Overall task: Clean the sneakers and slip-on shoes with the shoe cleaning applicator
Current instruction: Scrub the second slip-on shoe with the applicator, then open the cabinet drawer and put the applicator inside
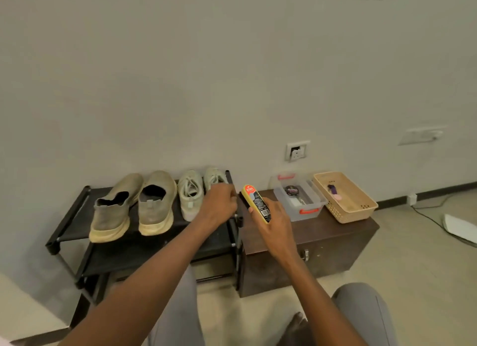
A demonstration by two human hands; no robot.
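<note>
My right hand (273,218) is wrapped around the shoe cleaning applicator (256,203), a yellow stick with a red top and a dark printed label, held tilted with its upper end leaning away from me and to the left. My left hand (219,203) lies over the right sneaker (215,178), fingers curled down on it; whether it truly grips the shoe I cannot tell, since the hand hides most of it.

To do this step well, I judge I should lift that sneaker clear of the rack (77,211) with a firm hold around its middle, bring it toward the applicator, and keep the sponge end pointing at the fabric before pressing. Light, even strokes should spare the knit upper.

The left sneaker (191,193) sits just to the left of my left hand, pale with white laces and a dull sole. Further left stand the slip-on shoes (134,206), a khaki pair with cream soles, heels toward me, looking dusty.
</note>
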